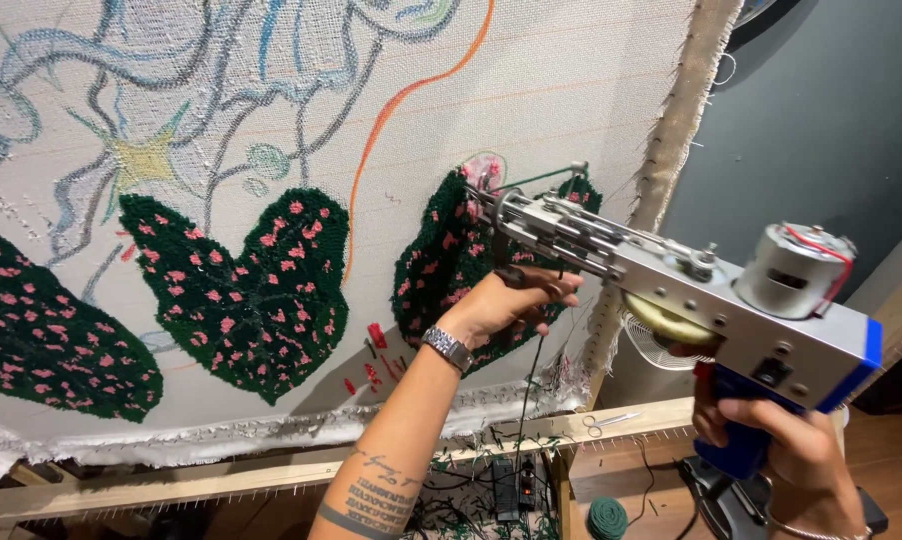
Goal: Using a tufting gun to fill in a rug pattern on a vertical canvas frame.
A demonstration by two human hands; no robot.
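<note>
Tufting gun (671,285) at centre-right of view, long axis running from 4 o'clock (blue grip, motor) to 10 o'clock, needle tip pointing at 10 o'clock and meeting the cloth (531,90) at the edge of the right-hand green leaf (441,265). Right hand (781,440) clenched around the blue grip at 4 o'clock. Left hand (506,300) curled around the gun's front handle beneath the barrel, fingers closed, wristwatch (449,348) just below it.
</note>
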